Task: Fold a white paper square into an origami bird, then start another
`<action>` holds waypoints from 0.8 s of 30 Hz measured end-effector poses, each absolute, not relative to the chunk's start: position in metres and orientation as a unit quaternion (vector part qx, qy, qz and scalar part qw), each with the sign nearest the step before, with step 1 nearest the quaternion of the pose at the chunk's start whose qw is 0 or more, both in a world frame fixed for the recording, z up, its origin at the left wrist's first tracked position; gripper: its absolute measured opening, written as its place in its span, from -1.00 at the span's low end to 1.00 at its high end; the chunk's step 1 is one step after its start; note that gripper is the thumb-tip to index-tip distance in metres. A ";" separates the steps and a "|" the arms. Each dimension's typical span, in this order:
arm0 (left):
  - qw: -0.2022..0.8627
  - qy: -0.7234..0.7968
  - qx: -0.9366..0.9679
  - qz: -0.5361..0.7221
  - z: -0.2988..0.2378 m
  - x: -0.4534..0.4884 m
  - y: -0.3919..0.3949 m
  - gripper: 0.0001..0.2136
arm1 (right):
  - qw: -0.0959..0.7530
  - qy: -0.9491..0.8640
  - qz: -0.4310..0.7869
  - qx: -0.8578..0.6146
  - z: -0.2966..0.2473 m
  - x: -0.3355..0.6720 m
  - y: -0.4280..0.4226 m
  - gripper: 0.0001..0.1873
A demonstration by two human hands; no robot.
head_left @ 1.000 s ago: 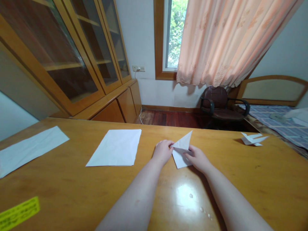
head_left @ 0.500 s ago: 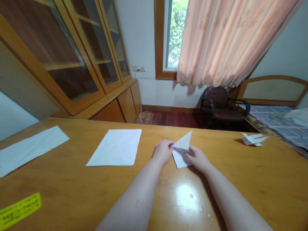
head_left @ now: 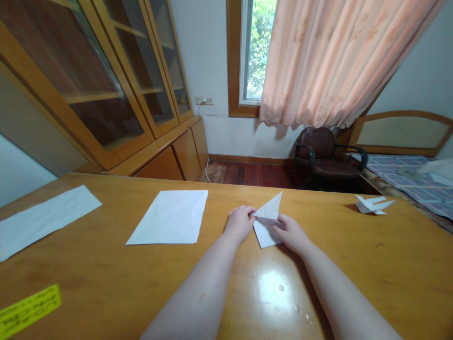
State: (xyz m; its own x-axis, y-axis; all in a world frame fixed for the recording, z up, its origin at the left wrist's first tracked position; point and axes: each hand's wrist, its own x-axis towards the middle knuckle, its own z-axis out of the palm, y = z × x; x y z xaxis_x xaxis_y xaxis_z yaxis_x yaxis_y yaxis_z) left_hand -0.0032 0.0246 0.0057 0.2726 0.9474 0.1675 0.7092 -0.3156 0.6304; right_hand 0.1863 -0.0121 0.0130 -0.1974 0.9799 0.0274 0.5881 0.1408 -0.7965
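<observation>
A white paper folded into a pointed shape lies on the wooden table, its tip raised toward the far edge. My left hand pinches its left corner with curled fingers. My right hand presses on its right side with fingers closed on the paper.
A flat white sheet lies left of my hands, another sheet at the far left. A yellow label sits at the near left. A folded paper figure rests at the far right. Beyond the table stand a chair, cabinets and a bed.
</observation>
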 end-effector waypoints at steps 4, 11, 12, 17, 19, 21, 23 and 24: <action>0.224 0.543 0.766 0.260 0.006 -0.003 0.024 -0.80 | 0.291 -0.697 0.331 -0.566 0.012 0.186 -0.011 -0.69; 0.224 0.542 0.767 0.261 0.005 -0.002 0.025 -0.80 | 0.298 -0.695 0.324 -0.569 0.010 0.187 -0.011 -0.73; 0.224 0.542 0.767 0.261 0.004 -0.003 0.025 -0.79 | 0.298 -0.695 0.323 -0.569 0.010 0.187 -0.011 -0.73; 0.224 0.537 0.768 0.270 0.002 -0.003 0.025 -0.80 | 0.293 -0.697 0.325 -0.568 0.008 0.188 -0.010 -0.73; 0.224 0.537 0.768 0.270 0.002 -0.003 0.025 -0.80 | 0.293 -0.698 0.324 -0.567 0.008 0.188 -0.010 -0.72; 0.224 0.537 0.767 0.271 0.002 -0.003 0.025 -0.80 | 0.295 -0.699 0.323 -0.566 0.007 0.188 -0.010 -0.73; 0.224 0.539 0.766 0.271 0.002 -0.003 0.025 -0.81 | 0.299 -0.696 0.324 -0.566 0.007 0.188 -0.010 -0.74; 0.224 0.539 0.765 0.271 0.003 -0.003 0.025 -0.81 | 0.301 -0.695 0.325 -0.566 0.007 0.188 -0.010 -0.74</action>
State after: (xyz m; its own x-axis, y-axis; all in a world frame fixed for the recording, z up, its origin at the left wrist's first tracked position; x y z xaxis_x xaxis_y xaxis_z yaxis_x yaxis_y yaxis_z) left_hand -0.0033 0.0250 0.0026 0.2720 0.9466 0.1733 0.7036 -0.3185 0.6353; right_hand 0.1882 -0.0096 0.0067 -0.1774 0.9829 0.0498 0.5914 0.1469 -0.7929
